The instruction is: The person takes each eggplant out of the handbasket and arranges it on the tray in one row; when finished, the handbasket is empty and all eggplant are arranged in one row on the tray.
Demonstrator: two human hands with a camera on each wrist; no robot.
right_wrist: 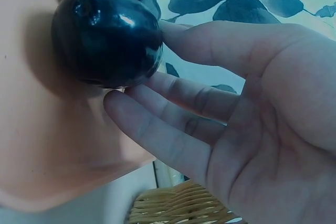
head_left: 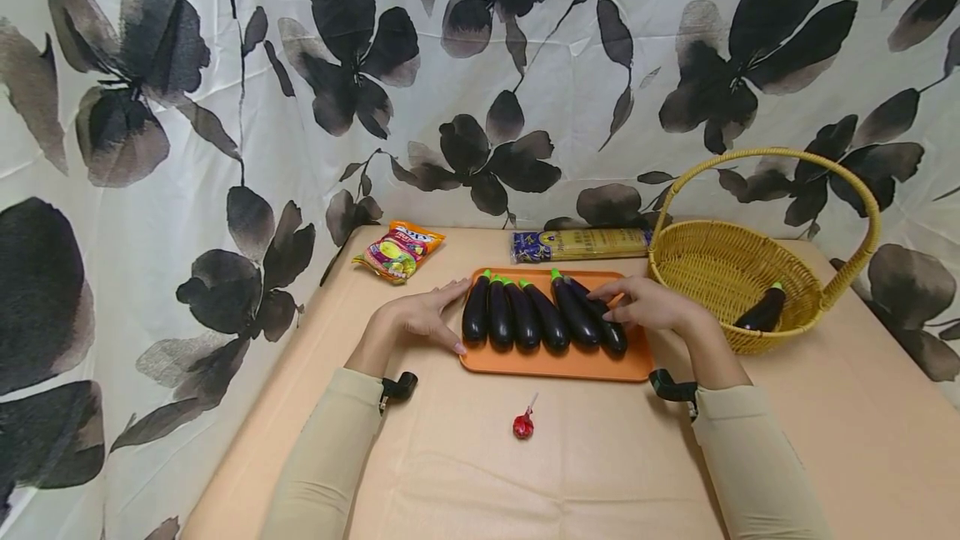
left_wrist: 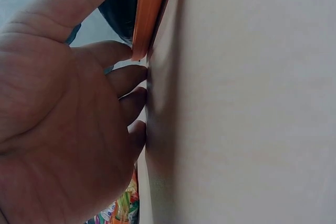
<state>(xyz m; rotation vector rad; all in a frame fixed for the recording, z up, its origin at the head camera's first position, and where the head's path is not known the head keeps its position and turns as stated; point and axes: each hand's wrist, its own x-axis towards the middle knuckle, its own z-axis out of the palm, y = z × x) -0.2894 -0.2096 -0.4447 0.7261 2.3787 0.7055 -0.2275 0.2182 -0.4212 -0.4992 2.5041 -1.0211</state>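
Observation:
Several dark purple eggplants (head_left: 527, 319) with green stem ends lie side by side on an orange tray (head_left: 510, 363). My right hand (head_left: 651, 303) is at the rightmost eggplant (head_left: 613, 338), thumb on one side and fingers on the other; in the right wrist view its rounded end (right_wrist: 107, 38) sits between them. My left hand (head_left: 423, 317) rests at the tray's left edge, thumb near the front corner and fingers farther back. Seen from the left wrist, the fingers extend beside the tray rim (left_wrist: 149, 11), fingertips down at the table.
A yellow wicker basket (head_left: 738, 248) with a tall handle stands right of the tray, one eggplant (head_left: 763, 309) inside. Behind lie a colourful snack bag (head_left: 399, 251) and a pack of spaghetti (head_left: 581, 245). A red lollipop (head_left: 523, 423) lies in front. Floral cloth (head_left: 465, 65) hangs behind the table.

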